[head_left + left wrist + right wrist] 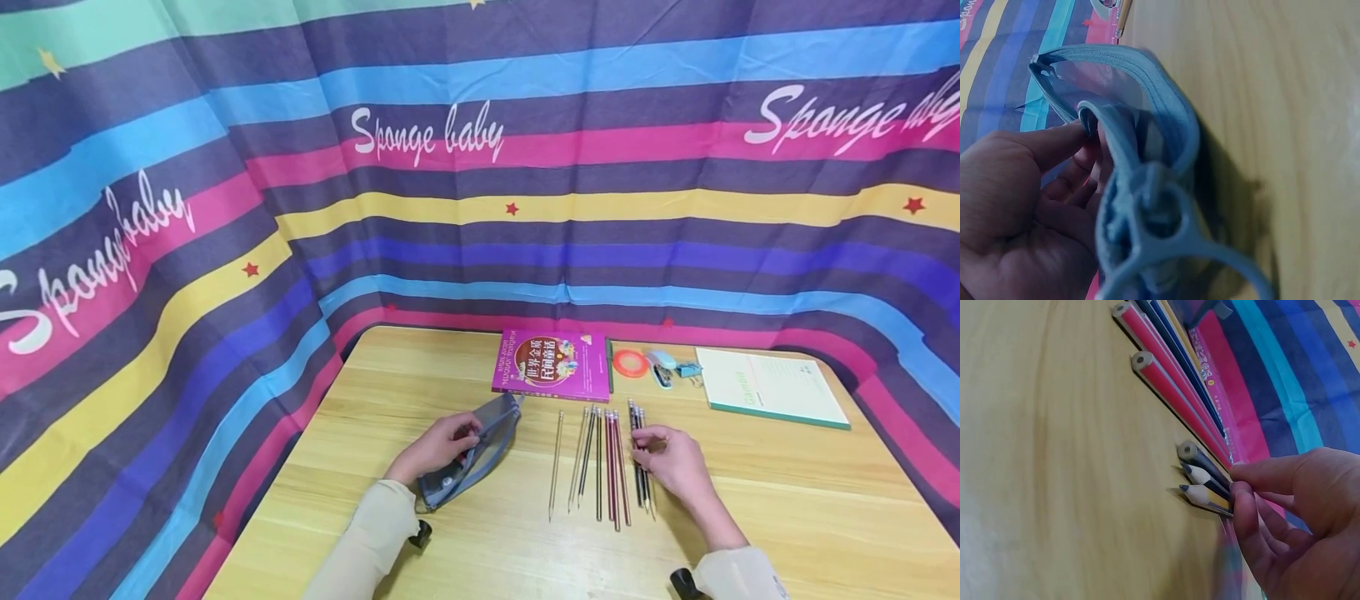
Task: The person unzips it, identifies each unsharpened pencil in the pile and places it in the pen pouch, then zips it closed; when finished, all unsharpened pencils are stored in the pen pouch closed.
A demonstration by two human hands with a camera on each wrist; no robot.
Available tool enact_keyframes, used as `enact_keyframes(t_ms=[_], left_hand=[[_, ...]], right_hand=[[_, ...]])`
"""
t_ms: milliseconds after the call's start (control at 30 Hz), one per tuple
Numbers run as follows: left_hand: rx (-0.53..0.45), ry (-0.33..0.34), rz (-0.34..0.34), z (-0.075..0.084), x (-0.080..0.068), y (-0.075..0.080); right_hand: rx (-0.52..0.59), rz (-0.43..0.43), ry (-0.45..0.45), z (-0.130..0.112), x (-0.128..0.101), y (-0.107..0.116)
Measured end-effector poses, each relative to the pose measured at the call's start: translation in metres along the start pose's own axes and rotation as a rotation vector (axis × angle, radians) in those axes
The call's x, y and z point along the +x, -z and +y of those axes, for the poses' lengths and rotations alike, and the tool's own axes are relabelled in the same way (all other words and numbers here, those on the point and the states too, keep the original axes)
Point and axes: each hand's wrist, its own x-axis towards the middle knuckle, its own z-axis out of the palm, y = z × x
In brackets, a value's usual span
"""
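Nearest on the wooden table (750,500), left hand (438,450) pinches the rim of a blue mesh pencil case (480,450), mouth held open, apparently empty; right hand (675,462) curls fingertips around dark pencils (639,458). Judged: packing barely begun. Beside them lie slim hexagonal red pencils (617,467); beyond, a glossy purple book (551,365)

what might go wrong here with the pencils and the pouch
The right hand pinches several dark pencils only at their ends, so one may slip or roll into the red pencils. The left hand holds the pouch by its rim; its mouth looks narrow, so sharpened tips may snag.
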Motion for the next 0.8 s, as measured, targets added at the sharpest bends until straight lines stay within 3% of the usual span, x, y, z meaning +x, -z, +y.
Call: enact_keyframes(t_ms=[167, 400, 800], left_hand=[[-0.013, 0.01, -0.004, 0.0, 0.0, -0.001], [-0.101, 0.032, -0.01, -0.007, 0.001, -0.004], [-0.198, 0.066, -0.006, -0.011, 0.003, -0.011]], right_hand=[[-0.044, 0.009, 0.001, -0.001, 0.001, 0.0], [-0.192, 0.058, 0.091, -0.006, 0.006, -0.003], [-0.231, 0.024, 0.069, -0.009, 0.012, -0.005]])
